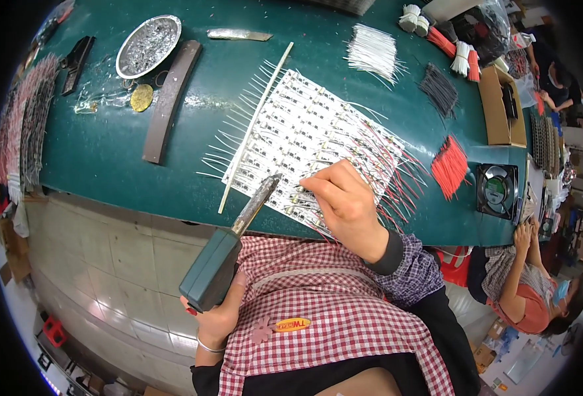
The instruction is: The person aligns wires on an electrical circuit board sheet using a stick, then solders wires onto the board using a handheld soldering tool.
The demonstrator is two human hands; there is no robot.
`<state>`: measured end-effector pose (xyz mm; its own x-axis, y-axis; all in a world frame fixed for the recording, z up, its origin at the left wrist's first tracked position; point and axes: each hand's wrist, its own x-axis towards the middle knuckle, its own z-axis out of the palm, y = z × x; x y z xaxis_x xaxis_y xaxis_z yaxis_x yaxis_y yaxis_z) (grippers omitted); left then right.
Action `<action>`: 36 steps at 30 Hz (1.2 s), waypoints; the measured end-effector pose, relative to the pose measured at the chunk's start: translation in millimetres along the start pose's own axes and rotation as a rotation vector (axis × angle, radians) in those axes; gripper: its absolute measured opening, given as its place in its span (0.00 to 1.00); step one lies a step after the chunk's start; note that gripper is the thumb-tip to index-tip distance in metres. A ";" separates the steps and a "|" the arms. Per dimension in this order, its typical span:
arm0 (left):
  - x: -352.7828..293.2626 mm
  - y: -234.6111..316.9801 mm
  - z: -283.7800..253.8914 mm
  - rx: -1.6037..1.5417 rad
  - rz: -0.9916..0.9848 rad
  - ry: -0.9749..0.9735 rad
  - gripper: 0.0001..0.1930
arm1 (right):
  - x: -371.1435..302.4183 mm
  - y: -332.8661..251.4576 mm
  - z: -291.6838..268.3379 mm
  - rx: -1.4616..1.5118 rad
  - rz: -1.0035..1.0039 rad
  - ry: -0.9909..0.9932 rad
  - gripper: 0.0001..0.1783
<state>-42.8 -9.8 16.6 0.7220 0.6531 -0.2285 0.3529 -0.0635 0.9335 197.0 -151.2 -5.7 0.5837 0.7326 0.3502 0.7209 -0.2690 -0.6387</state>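
My left hand [220, 315] is wrapped round the handle of a dark green soldering gun [211, 269]. Its long metal tip reaches up and right, over the near part of a white circuit board panel [290, 109]. The panel lies tilted on the table and carries rows of small dark parts. Thin white wires stick out along its left side; red, white and black ones spread over its right. Over the panel, beside the iron's tip, my right hand [351, 203] is closed in a pinch; what sits between its fingertips is too small to make out. A pale narrow strip [256, 128] lies along the panel's left edge.
On the green table stand a metal bowl [120, 65] of shiny scraps, a brown curved bar [170, 102] and a yellow round pad [141, 98]. White [372, 53], black [439, 90] and red wire bundles [450, 167] lie right, near a small fan [497, 189]. Another person sits far right.
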 end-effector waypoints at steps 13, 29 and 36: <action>15.4 4.5 11.2 0.058 0.084 0.020 0.10 | 0.3 -2.7 2.0 -0.124 -0.051 -0.018 0.16; 7.4 -2.7 5.9 0.077 0.028 0.003 0.13 | -1.6 -3.5 3.0 -0.169 -0.090 -0.051 0.14; 13.8 -0.1 9.0 0.046 0.145 0.044 0.10 | -3.2 -2.5 3.6 -0.179 -0.080 -0.042 0.15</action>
<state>-27.5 -7.6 11.0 0.7410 0.6668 -0.0791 0.2744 -0.1932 0.9420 192.0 -150.6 -7.7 0.5087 0.7803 0.3637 0.8214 -0.3133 -0.4767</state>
